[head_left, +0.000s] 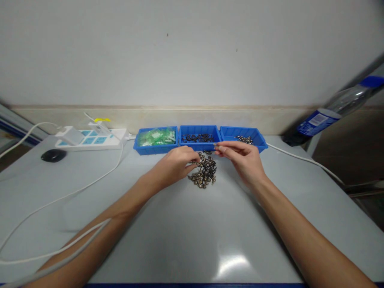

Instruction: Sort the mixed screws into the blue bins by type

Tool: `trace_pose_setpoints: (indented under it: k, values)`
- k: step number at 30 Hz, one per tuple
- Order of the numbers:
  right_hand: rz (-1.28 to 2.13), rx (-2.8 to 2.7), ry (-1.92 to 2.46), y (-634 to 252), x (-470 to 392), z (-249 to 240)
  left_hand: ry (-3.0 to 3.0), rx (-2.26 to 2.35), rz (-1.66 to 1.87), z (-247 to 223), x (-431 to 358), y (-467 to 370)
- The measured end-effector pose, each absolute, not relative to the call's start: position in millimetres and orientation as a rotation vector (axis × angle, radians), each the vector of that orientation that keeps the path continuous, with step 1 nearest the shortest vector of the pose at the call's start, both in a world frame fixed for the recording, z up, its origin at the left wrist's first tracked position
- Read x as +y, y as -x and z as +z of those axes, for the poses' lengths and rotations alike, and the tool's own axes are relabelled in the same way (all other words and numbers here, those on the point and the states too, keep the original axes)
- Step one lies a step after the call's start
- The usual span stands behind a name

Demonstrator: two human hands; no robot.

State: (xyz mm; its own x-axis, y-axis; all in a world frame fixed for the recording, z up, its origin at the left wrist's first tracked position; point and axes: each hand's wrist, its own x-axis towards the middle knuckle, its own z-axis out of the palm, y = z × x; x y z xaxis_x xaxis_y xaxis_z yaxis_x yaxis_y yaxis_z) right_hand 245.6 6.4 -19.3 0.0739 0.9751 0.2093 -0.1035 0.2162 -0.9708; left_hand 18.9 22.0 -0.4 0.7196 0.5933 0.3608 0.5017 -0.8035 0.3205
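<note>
small screws, brassy, dark, loosely heaped

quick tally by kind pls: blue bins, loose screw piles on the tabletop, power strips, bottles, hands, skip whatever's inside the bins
Blue bins: 3
Loose screw pile: 1
Power strip: 1
Bottle: 1
Hands, left hand and right hand: 2
Total: 8

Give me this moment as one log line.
left hand: at screw pile | right hand: apparently pinching small part, near middle bin | blue bins: three, behind pile
</note>
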Motion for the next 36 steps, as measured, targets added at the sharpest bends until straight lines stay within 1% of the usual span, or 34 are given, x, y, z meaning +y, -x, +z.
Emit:
trace_pose_setpoints:
  k: [2,4,7,9,14,17,20,22,24,27,31,33,36]
  values:
    - [0.865,-0.998,1.050,-250.0,11.3,-20.0,-2.809,0.952,0.526,-6.8,21.8,-20.8]
    - [0.749,-0.865,1.108,-254.4,15.2,-21.2,-2.872,1.027,0.388,-10.1,20.4,-23.6]
    - [0.711,-0.846,1.145,-256.9,16.9,-23.0,-2.926,1.067,0.266,-13.0,18.9,-26.6]
    - [0.718,-0.891,1.146,-254.6,15.4,-23.3,-2.950,1.056,0.260,-15.7,18.7,-27.4]
    - [0.788,-1.020,1.120,-243.6,8.5,-21.2,-3.058,1.100,0.253,-21.1,17.1,-26.8]
    - [0.831,-1.140,1.103,-240.4,5.6,-21.6,-3.026,1.110,0.276,-15.8,16.8,-25.4]
    - [0.851,-1.361,1.099,-239.3,3.2,-23.1,-2.787,1.076,0.363,-4.3,18.1,-24.0]
    - [0.856,-1.525,1.104,-238.3,1.5,-23.9,-2.581,1.033,0.479,3.8,18.1,-23.8]
    - [0.935,-1.618,1.076,-236.6,0.0,-24.1,-2.430,0.986,0.628,10.0,16.6,-24.5]
    - [1.186,-1.595,0.986,-233.7,-1.5,-23.8,-2.313,0.951,0.797,14.5,12.7,-26.2]
    - [1.396,-1.463,0.959,-233.1,-1.9,-24.0,-2.214,0.922,0.861,14.8,11.2,-26.3]
    - [1.424,-1.419,0.968,-234.2,-0.7,-24.6,-2.194,0.908,0.831,14.0,13.2,-25.0]
    - [1.403,-1.341,0.998,-234.9,4.4,-25.1,-2.288,0.928,0.678,11.1,17.5,-23.1]
